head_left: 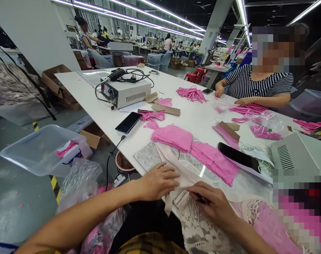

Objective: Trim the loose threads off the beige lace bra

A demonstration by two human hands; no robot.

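My left hand (160, 180) lies palm down, its fingers stretched out over a pale strip of fabric (173, 162) near the table's front edge. To its right, my right hand (210, 199) is closed around a small dark tool (200, 198), mostly hidden by the fingers. Its fingertips are at the right part of the pale strip. Cream lace (200, 225) hangs over the table edge below my right hand. Beyond the hands, two stacks of pink lace fabric (171, 137) (214, 160) rest on a clear sheet.
A grey device (132, 93) with cables and a phone (128, 123) stand at the left of the white table (97, 102). Another phone (238, 157) lies at the right. Opposite, a person in a striped top (258, 86) handles pink strips. A clear bin (44, 150) is at the left.
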